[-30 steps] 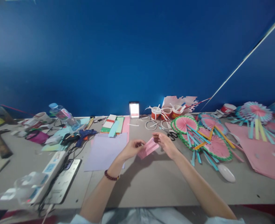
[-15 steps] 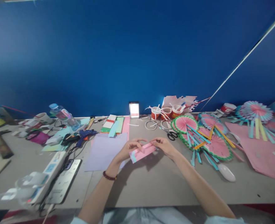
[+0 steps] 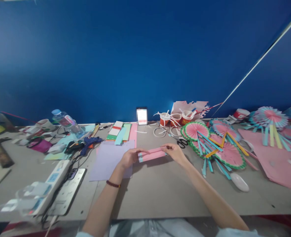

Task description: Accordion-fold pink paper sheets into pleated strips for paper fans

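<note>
A folded strip of pink paper (image 3: pixel 152 156) with light-blue edging at its left end is held up over the grey table. My left hand (image 3: pixel 131 157) grips its left end, the fingers along the top edge. At the other end, my right hand (image 3: pixel 172 152) pinches the strip between thumb and fingers. Just left of my left hand lies a sheet of lilac paper (image 3: pixel 108 161). Black-handled scissors (image 3: pixel 182 143) rest beyond my right hand, beside several pleated pink paper fans (image 3: pixel 197 131) with green edges and blue strips.
A blue glue gun (image 3: pixel 90 143), a water bottle (image 3: pixel 67 121), a power strip (image 3: pixel 50 184) and a phone (image 3: pixel 67 192) occupy the left side. Red paper cups (image 3: pixel 164 120) stand by the wall. On the right are a white computer mouse (image 3: pixel 239 182) and pink sheets (image 3: pixel 276 161).
The pink paper strip has turned more level, and its left end has risen. My left hand has shifted left, from over the strip to its end; my right hand has hardly moved.
</note>
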{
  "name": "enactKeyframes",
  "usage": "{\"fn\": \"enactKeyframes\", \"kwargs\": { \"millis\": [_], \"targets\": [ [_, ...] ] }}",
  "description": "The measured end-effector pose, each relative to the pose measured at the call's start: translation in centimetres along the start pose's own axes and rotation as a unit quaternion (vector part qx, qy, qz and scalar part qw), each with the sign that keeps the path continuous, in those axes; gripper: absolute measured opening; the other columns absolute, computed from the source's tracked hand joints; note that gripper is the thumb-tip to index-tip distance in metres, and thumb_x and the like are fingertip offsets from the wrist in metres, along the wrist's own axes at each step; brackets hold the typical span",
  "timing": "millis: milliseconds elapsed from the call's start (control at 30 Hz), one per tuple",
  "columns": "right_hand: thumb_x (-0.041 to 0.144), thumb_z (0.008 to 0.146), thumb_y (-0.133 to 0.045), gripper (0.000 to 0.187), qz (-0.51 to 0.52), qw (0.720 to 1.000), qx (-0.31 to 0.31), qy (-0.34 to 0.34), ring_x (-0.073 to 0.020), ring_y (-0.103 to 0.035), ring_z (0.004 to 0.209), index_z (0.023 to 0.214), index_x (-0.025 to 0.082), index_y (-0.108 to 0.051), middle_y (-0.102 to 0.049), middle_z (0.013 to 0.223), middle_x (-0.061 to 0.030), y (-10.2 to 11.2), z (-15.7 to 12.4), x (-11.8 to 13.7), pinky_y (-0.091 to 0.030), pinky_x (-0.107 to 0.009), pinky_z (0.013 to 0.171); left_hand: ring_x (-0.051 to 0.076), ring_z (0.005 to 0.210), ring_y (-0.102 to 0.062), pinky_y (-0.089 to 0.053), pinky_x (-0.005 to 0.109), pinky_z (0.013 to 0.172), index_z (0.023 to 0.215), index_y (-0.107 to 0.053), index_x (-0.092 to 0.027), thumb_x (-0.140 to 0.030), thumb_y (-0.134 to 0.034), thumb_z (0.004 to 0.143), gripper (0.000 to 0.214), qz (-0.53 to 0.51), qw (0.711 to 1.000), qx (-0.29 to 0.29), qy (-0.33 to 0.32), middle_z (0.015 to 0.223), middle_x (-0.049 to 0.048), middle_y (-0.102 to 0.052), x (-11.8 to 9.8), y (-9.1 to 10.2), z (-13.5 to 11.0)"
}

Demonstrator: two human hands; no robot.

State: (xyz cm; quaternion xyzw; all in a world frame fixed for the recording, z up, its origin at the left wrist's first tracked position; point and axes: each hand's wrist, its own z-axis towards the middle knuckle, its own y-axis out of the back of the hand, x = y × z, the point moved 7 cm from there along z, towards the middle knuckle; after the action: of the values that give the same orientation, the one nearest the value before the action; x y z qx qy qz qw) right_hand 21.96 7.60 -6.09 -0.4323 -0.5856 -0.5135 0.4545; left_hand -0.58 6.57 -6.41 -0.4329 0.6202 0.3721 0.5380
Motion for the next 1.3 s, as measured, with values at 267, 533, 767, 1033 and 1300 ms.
{"fn": "enactKeyframes", "kwargs": {
  "millis": [267, 533, 767, 1033, 1300],
  "targets": [
    [0.047, 0.064, -0.066, 0.04, 0.05, 0.997, 0.043, -0.04, -0.0126, -0.056, 0.053, 0.089, 0.016, -0.072, -0.068, 0.068, -0.0007, -0.4, 1.1, -1.5, -0.048, -0.027, 0.057, 0.004, 0.044, -0.038, -0.024, 0.017, 0.036, 0.105, -0.067, -0.016, -0.046, -0.069, 0.07, 0.046, 0.02, 0.997, -0.06, 0.033, 0.076, 0.0031, -0.064, 0.9, 0.4, 0.4],
    [0.053, 0.063, -0.066, 0.046, 0.057, 0.996, 0.035, -0.064, -0.0123, -0.055, 0.053, 0.086, 0.015, -0.073, -0.068, 0.069, -0.0018, -0.5, 2.4, -4.0, -0.048, -0.026, 0.054, 0.005, 0.046, -0.04, -0.023, 0.017, 0.039, 0.108, -0.065, -0.014, -0.046, -0.069, 0.071, 0.049, -0.03, 0.996, -0.063, 0.047, 0.07, 0.0021, -0.062, 2.0, 0.4, 0.5],
    [0.055, 0.065, -0.063, 0.047, 0.018, 0.998, 0.015, -0.051, -0.0147, -0.057, 0.06, 0.086, 0.014, -0.073, -0.07, 0.07, -0.0025, -0.2, 2.5, -4.6, -0.043, -0.025, 0.057, 0.01, 0.06, -0.054, -0.035, 0.018, 0.049, 0.111, -0.065, -0.016, -0.045, -0.071, 0.069, 0.051, -0.067, 0.995, -0.065, 0.046, 0.085, 0.006, -0.068, 2.8, 0.3, 0.6],
    [0.05, 0.066, -0.06, 0.04, -0.064, 0.997, -0.004, -0.037, -0.0139, -0.054, 0.056, 0.081, 0.015, -0.074, -0.068, 0.064, -0.0007, 0.0, 3.2, -5.2, -0.039, -0.024, 0.054, 0.012, 0.066, -0.056, -0.035, 0.019, 0.052, 0.112, -0.064, -0.015, -0.045, -0.069, 0.07, 0.052, -0.045, 0.995, -0.072, 0.061, 0.092, 0.008, -0.068, 3.0, 0.5, 0.4],
    [0.046, 0.068, -0.057, 0.034, -0.118, 0.993, -0.025, -0.007, -0.0176, -0.059, 0.061, 0.074, 0.017, -0.072, -0.07, 0.064, -0.0024, 0.1, 3.0, -4.3, -0.041, -0.025, 0.057, 0.015, 0.074, -0.057, -0.041, 0.023, 0.063, 0.105, -0.07, -0.014, -0.042, -0.068, 0.07, 0.045, 0.001, 0.996, -0.084, 0.014, 0.093, 0.0081, -0.07, 1.9, 0.4, 0.5]
  ]
}}
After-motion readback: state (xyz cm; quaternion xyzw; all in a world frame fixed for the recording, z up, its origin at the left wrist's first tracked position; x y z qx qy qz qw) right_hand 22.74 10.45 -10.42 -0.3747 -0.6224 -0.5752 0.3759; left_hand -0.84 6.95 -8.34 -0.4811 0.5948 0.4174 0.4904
